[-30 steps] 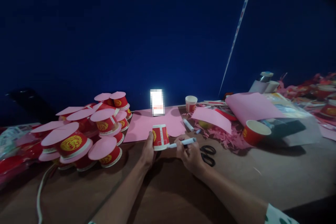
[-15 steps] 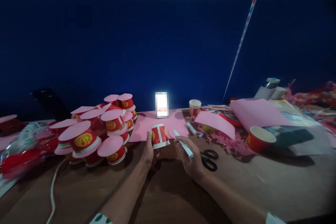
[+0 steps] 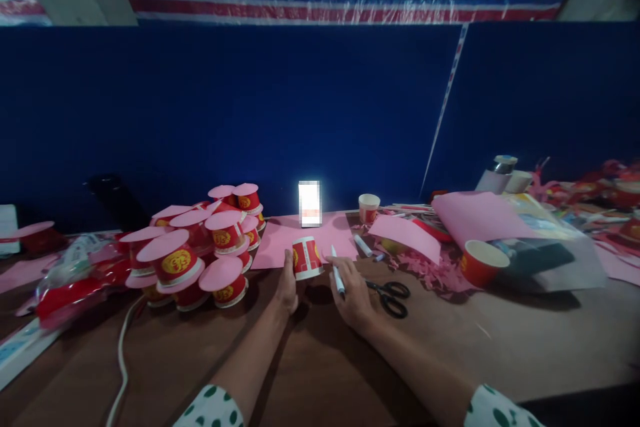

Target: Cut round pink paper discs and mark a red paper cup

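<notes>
Above the tabletop (image 3: 320,360), two bare hands work apart: the left hand (image 3: 287,290) grips an upside-down red cup (image 3: 307,259), while the right (image 3: 354,297) holds a white pen (image 3: 339,279) beside it, near black scissors (image 3: 394,299). The held cup, without a pink disc, appears unfinished (any pen marks are too small to confirm). At left, disc-topped cups (image 3: 175,263) look largely done; an open cup (image 3: 483,265) at right and another (image 3: 369,208) farther back seem unworked.
</notes>
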A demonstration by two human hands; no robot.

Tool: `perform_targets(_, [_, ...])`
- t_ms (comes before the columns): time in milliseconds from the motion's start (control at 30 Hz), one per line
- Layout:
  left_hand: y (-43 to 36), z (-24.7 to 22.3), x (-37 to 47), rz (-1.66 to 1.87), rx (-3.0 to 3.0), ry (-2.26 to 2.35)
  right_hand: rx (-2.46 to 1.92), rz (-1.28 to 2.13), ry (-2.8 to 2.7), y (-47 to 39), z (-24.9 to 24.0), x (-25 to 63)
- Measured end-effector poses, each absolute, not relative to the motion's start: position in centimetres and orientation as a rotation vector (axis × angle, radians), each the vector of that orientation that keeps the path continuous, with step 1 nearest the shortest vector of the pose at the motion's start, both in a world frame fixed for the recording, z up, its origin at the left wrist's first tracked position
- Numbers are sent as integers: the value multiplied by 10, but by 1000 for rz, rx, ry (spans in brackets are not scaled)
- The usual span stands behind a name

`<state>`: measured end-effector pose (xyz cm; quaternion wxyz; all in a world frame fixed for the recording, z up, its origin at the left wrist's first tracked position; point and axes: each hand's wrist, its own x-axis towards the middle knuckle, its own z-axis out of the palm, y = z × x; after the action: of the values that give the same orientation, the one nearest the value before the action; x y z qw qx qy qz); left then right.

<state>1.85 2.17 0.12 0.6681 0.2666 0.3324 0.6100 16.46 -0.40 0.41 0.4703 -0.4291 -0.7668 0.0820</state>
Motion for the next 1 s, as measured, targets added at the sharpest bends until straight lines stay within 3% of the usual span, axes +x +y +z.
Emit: perform_targets(1000, [17, -2, 15, 1485, 510, 598, -1516, -103, -2173, -12, 7, 147])
